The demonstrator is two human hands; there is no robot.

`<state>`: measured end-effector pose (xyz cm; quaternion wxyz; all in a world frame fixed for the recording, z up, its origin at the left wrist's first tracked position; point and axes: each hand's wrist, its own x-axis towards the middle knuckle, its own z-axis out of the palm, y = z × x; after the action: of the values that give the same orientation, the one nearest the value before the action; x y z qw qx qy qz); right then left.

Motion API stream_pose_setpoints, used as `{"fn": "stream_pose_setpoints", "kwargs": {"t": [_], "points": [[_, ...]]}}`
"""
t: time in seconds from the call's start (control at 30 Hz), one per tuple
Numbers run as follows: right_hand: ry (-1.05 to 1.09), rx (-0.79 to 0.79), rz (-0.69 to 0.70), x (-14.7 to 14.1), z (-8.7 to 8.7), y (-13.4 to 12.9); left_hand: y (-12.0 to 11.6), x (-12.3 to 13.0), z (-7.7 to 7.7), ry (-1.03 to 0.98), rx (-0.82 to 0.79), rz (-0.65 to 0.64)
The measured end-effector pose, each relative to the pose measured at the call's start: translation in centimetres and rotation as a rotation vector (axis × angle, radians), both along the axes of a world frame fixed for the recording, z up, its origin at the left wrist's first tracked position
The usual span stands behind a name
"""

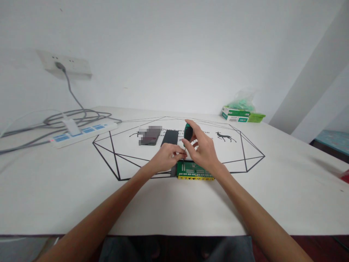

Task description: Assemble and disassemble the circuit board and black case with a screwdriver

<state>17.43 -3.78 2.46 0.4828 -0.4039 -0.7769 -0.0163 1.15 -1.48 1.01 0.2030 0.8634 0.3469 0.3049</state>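
A screwdriver with a green and black handle (187,133) stands nearly upright in my right hand (203,145), its fingers wrapped round the handle. Its thin shaft points down at the back left part of a green circuit board (195,169) with a yellow strip along the front edge. My left hand (167,156) is closed, thumb and forefinger pinched at the shaft just above the board. Whether a small screw is between them is too small to tell. Behind my left hand lies a black flat rectangular object (170,137).
A dark phone-like object (151,135), partly pixelated, lies at the back left. Farther left are a white power strip (84,134) and coiled grey cables (68,118). Green and white boxes (236,114) with a plastic bag stand at the back right, near the wall.
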Motion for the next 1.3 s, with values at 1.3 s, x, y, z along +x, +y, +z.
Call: {"fn": "stream_pose_setpoints", "kwargs": {"t": [1.3], "points": [[-0.184, -0.503, -0.782, 8.7, -0.8, 2.7, 0.2, -0.3, 0.8, -0.662, -0.927, 0.137]]}}
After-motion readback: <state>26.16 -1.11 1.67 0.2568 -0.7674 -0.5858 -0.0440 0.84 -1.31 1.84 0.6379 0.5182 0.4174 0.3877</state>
